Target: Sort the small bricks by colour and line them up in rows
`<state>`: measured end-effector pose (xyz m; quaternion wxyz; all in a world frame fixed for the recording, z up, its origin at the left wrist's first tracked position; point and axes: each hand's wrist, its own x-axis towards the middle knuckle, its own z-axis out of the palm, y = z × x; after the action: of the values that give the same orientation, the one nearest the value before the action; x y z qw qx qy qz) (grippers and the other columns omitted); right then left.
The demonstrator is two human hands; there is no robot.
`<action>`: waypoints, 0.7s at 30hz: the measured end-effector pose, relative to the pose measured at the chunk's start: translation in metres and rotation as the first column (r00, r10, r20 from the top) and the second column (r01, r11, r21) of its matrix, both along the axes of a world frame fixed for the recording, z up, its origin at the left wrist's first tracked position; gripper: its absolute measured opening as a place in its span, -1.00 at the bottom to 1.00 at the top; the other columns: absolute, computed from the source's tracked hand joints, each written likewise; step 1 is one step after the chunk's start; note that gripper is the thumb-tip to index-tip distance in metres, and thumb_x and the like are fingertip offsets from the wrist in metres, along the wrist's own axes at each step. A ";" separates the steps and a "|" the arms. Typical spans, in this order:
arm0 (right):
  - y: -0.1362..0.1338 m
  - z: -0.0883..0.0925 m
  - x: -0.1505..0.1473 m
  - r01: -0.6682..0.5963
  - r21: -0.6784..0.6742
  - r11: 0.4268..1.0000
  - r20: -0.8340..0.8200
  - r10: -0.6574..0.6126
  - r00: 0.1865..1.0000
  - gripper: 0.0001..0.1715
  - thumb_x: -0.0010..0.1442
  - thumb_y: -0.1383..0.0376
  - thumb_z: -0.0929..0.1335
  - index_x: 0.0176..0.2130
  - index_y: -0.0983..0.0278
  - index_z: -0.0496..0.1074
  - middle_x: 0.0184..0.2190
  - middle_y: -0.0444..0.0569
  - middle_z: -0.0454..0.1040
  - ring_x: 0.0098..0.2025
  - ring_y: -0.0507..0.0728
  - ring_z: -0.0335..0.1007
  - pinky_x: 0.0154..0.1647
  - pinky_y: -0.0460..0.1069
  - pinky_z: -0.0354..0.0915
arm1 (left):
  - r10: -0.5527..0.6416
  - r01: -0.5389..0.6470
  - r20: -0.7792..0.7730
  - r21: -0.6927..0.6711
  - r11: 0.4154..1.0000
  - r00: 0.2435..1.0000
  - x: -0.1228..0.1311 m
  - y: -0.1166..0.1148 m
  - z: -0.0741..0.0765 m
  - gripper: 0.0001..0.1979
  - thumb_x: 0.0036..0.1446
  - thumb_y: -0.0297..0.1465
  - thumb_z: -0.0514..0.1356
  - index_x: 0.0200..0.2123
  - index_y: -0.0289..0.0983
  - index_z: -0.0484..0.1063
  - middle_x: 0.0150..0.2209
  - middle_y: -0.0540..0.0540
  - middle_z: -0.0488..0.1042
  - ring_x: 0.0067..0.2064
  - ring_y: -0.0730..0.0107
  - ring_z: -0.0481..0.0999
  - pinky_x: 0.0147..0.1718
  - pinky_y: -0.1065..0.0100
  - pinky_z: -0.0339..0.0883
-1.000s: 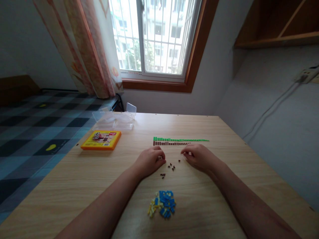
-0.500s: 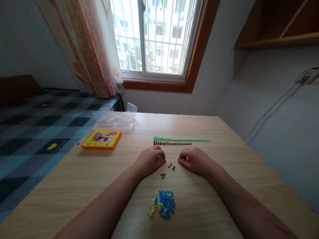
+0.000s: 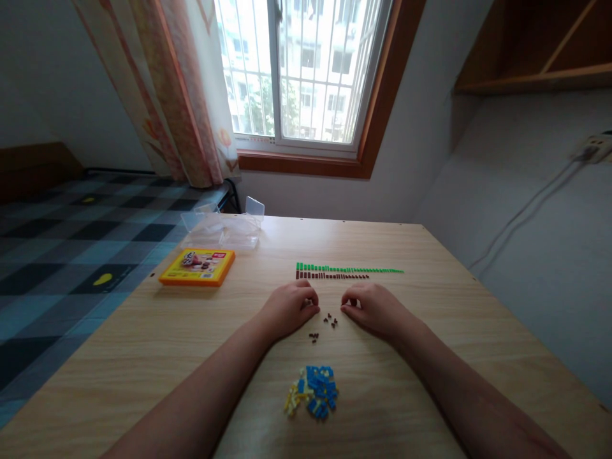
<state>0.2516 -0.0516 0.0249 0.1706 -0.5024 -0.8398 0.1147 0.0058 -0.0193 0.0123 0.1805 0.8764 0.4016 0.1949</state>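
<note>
My left hand (image 3: 292, 307) rests on the table with its fingers curled and pressed together; what they hold, if anything, is hidden. To the right, my right hand (image 3: 368, 306) is pinched closed, its fingertips too small to show any piece. Several tiny brown pieces (image 3: 330, 320) lie between and just below the hands, with another brown cluster (image 3: 313, 337) lower left. Beyond the hands run a row of green pieces (image 3: 349, 269) and a row of brown pieces (image 3: 332, 276). Nearer me is a pile of blue pieces (image 3: 320, 389) beside yellow pieces (image 3: 294, 400).
An orange and yellow box (image 3: 198, 267) lies at the table's left side. Behind it are clear plastic containers (image 3: 224, 231). The wooden table (image 3: 382, 245) reaches toward a window, with a checkered bed (image 3: 119, 223) on the left and a wall on the right.
The whole view has shifted very slightly. My right hand's fingertips have moved a touch to the left relative to the table; both hands otherwise keep their pose.
</note>
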 end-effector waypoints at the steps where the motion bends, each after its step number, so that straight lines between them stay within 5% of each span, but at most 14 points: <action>1: 0.001 -0.001 0.000 -0.004 0.000 1.000 -0.005 0.004 1.000 -0.87 0.19 0.34 0.41 -0.30 0.19 0.61 -0.38 -0.08 0.59 -0.34 0.09 0.44 -0.27 -0.04 0.24 | 0.001 -0.001 -0.002 0.000 1.000 1.000 0.000 0.000 0.000 -0.96 0.13 -0.41 0.27 -0.34 -0.20 0.55 -0.22 -0.04 0.51 -0.23 0.34 0.49 -0.21 0.32 0.36; 12: 0.014 -0.016 0.011 -0.008 -0.100 0.995 -0.169 -0.009 0.986 -0.79 0.19 0.38 0.39 -0.26 0.18 0.65 -0.30 -0.09 0.65 -0.24 0.11 0.53 -0.16 -0.03 0.33 | -0.004 0.004 -0.009 -0.007 1.000 1.000 -0.001 0.000 -0.002 -0.95 0.13 -0.40 0.27 -0.34 -0.20 0.56 -0.21 -0.04 0.51 -0.24 0.36 0.49 -0.25 0.36 0.34; 21: 0.017 -0.007 0.021 0.158 -0.054 0.986 -0.145 -0.164 0.976 -0.79 0.23 0.28 0.37 -0.28 0.19 0.64 -0.31 -0.04 0.65 -0.29 0.12 0.52 -0.27 -0.03 0.30 | -0.008 0.008 0.007 -0.002 1.000 1.000 -0.001 0.001 0.000 -0.94 0.13 -0.41 0.26 -0.34 -0.19 0.57 -0.23 -0.04 0.52 -0.23 0.35 0.50 -0.23 0.35 0.35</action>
<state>0.2722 -0.0347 0.0184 0.2310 -0.5622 -0.7787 0.1556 0.0044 -0.0183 0.0118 0.1838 0.8771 0.3978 0.1969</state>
